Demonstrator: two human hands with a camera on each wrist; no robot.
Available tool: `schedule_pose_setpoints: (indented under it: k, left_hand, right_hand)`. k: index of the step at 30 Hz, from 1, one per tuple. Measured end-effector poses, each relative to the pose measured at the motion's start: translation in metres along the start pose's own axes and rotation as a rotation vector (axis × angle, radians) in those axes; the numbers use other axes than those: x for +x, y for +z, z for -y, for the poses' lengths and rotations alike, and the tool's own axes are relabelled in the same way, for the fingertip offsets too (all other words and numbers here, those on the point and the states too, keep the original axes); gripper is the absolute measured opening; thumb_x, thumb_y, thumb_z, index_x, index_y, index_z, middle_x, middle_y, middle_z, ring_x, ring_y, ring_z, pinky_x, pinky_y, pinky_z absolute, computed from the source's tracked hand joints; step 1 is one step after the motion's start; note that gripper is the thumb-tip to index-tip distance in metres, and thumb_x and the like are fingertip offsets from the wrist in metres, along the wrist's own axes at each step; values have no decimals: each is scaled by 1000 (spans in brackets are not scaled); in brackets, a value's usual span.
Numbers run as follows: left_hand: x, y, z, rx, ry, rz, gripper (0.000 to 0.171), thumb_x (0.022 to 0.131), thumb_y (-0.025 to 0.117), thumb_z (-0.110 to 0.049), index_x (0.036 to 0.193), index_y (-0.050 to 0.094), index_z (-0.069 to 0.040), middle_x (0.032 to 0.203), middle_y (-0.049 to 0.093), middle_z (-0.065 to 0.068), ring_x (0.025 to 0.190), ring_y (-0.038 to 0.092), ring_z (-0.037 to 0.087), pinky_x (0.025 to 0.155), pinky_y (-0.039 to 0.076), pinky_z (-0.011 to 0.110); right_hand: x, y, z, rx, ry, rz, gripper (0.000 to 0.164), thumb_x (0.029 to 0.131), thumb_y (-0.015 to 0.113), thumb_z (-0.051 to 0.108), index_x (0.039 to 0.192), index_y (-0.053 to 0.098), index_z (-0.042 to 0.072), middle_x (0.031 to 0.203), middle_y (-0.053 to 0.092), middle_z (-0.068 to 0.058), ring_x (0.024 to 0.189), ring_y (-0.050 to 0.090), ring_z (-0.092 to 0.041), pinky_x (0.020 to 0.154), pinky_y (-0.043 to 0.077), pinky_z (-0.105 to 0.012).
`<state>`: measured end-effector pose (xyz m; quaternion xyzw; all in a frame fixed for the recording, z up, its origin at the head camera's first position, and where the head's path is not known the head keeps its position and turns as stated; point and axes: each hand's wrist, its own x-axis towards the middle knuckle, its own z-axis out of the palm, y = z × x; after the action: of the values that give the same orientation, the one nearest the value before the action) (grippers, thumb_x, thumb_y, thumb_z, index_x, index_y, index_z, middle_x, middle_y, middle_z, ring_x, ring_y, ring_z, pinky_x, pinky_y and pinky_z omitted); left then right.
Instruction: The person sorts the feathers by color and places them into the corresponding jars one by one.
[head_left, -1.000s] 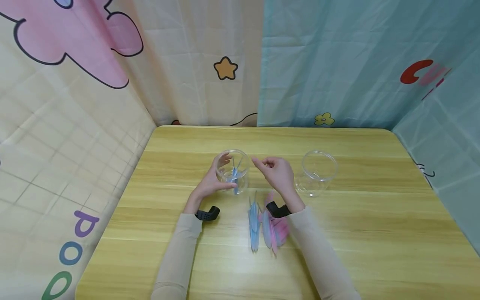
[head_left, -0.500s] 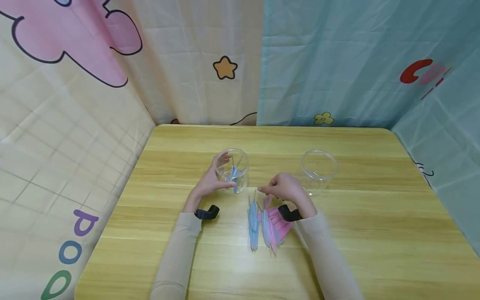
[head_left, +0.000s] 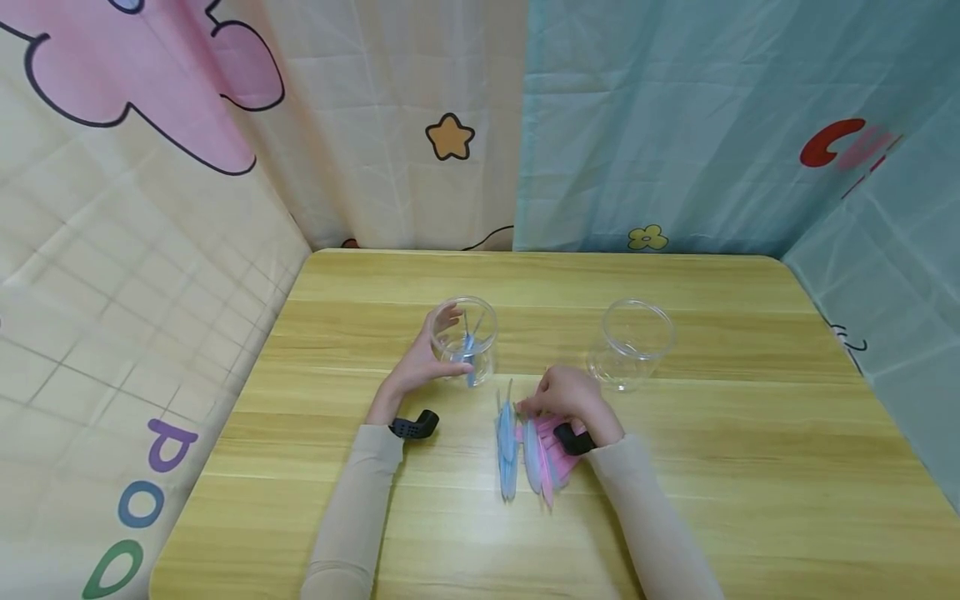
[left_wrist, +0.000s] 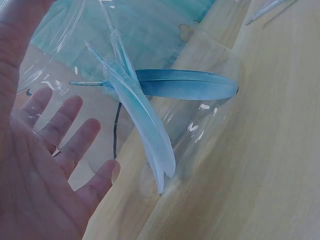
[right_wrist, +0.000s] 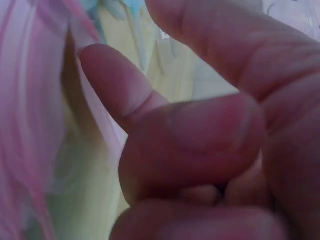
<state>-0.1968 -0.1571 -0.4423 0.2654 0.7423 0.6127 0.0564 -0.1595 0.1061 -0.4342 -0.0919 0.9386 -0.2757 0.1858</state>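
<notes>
A clear plastic jar (head_left: 485, 362) stands upright at the table's middle. My left hand (head_left: 422, 360) holds its side, thumb and fingers curved round the wall. Inside lean several blue feathers (left_wrist: 145, 112), quills upward. My right hand (head_left: 566, 393) is over the loose feathers, with its fingertips at the quill ends of the pink feathers (head_left: 555, 454). In the right wrist view some fingers are curled and the thumb's tip is out of frame, so whether it pinches a quill cannot be seen. Blue feathers (head_left: 507, 454) lie in a bundle just left of the pink ones.
A second clear jar (head_left: 624, 362) stands to the right, beyond my right hand. The wooden table (head_left: 750, 467) has patterned curtains (head_left: 420, 192) behind it and at both sides. Each wrist wears a black camera band (head_left: 414, 426).
My right hand has come back from beside the left jar, moving toward me and down to the loose feathers. The left hand and both jars stay where they were.
</notes>
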Motion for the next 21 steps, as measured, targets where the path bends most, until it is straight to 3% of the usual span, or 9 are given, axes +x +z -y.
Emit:
schedule_pose_setpoints:
  k: [9, 21]
  left_hand:
    - [1, 0, 1, 3, -5, -10, 100, 73, 80, -3, 148, 15, -5, 148, 24, 24, 136, 21, 41, 108, 18, 58]
    - [1, 1, 0, 8, -20, -10, 100, 74, 80, -3, 149, 15, -5, 149, 24, 24, 136, 21, 39, 108, 18, 57]
  right_hand:
    - [4, 10, -1, -12, 75, -41, 43, 70, 80, 45, 50, 60, 12, 46, 41, 8, 44, 39, -10, 38, 29, -24]
    - [10, 21, -7, 137, 92, -27, 39, 70, 81, 39, 52, 61, 12, 47, 45, 6, 43, 39, -9, 39, 25, -23]
